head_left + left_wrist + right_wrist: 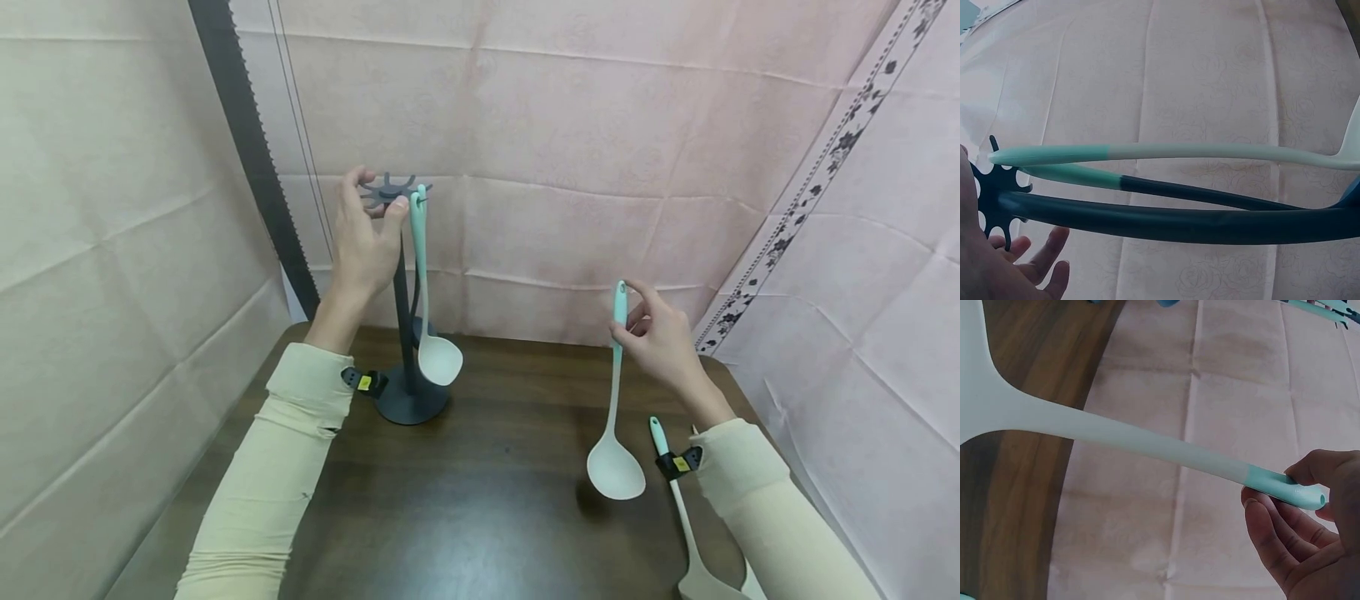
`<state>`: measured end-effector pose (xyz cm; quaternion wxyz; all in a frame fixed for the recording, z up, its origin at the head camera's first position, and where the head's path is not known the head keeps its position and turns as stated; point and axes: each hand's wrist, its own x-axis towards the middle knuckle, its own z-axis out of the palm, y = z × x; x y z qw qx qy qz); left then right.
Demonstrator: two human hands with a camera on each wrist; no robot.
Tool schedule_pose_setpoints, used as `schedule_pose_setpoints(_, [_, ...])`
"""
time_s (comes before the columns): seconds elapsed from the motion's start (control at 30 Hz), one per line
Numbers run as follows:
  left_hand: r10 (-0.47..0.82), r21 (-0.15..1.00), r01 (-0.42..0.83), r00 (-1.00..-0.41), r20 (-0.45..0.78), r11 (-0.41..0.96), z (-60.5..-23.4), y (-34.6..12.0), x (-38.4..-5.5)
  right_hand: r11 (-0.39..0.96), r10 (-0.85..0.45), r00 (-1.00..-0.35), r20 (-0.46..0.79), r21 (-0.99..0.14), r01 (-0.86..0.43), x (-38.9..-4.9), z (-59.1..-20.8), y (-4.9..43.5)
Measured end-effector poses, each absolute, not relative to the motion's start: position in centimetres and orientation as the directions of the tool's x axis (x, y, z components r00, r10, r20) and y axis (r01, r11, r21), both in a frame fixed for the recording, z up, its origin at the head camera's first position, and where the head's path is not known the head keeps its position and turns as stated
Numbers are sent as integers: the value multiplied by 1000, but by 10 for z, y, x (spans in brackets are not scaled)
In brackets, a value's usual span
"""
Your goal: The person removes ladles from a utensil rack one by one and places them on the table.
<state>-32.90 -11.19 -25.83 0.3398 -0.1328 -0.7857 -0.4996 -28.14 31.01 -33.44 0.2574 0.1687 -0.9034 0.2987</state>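
Observation:
A dark utensil stand [405, 325] with a ring of hooks on top stands at the back left. My left hand [363, 242] grips its hooked top, the thumb near the handles. A white ladle [439, 360] with a mint handle hangs there, its bowl pointing down. Behind it hangs a utensil [1191, 192] with a dark shaft and mint handle. My right hand [662, 337] pinches the mint handle end of a white cooking spoon [616, 468] between thumb and fingers. The spoon hangs with its broad round bowl lowermost; its handle [1285, 489] shows a hole at the end.
On the brown wooden table [480, 500], a white spatula [686, 533] with a mint handle lies at the right, partly under the right forearm. Another pale utensil [752, 582] shows beside it. Pale cloth walls [562, 208] rise at the back and both sides.

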Motion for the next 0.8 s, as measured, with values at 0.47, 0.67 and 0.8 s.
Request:
schedule_pose_setpoints(0.47, [-129, 689, 562, -725, 677, 459, -259, -113, -329, 768, -144, -818, 557, -458, -447, -280, -352, 320])
schedule_pose_setpoints(0.67, [-122, 682, 569, -720, 683, 459, -259, -113, -330, 764, -148, -828, 541, -469, -443, -278, -358, 322])
schedule_pose_setpoints(0.8, [-131, 684, 562, -721, 681, 465, -260, -113, -329, 759, -151, -847, 509, -489, -430, -275, -364, 325])
